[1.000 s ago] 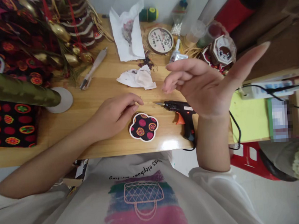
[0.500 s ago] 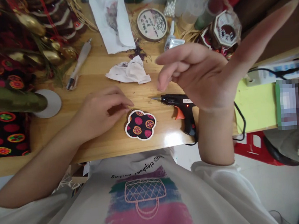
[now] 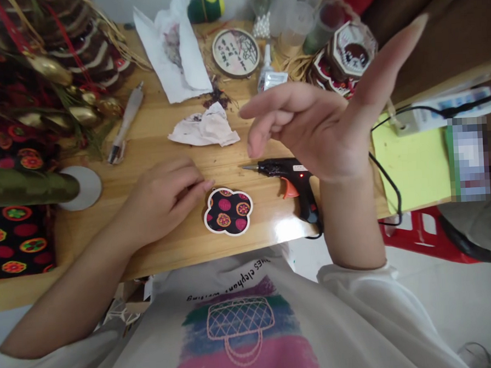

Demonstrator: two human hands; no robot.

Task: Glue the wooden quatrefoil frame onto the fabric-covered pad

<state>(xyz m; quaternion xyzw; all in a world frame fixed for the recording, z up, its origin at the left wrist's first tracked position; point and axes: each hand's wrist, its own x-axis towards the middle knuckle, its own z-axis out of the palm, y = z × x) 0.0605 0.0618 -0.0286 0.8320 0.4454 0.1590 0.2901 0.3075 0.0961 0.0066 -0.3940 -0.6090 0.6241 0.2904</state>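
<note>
A flower-shaped ornament (image 3: pixel 228 211) lies flat on the table, its black patterned fabric edged in white. Beside its upper left edge rests my left hand (image 3: pixel 168 202), fingers curled and thumb pressed in by the ornament's small top loop. Whether anything is pinched there is hidden. Raised above the table, my right hand (image 3: pixel 312 123) is empty, palm showing, thumb stretched far out and fingers loosely bent. Below it a black hot glue gun (image 3: pixel 286 168) with an orange trigger lies on its side, red light on, nozzle pointing left.
Crumpled white paper (image 3: pixel 205 125) and a larger paper sheet (image 3: pixel 152 51) lie beyond the hands. A pen (image 3: pixel 126 121), round plaque (image 3: pixel 236 52) and glue bottle (image 3: pixel 267 73) are around them. Yellow paper (image 3: pixel 413 164) and a power strip (image 3: pixel 451 107) with a cable sit right.
The view has shifted slightly. My left thumb and fingers have closed together near the ornament's top edge. My right hand stays raised, its thumb a little lower. The ornament and glue gun remain in place.
</note>
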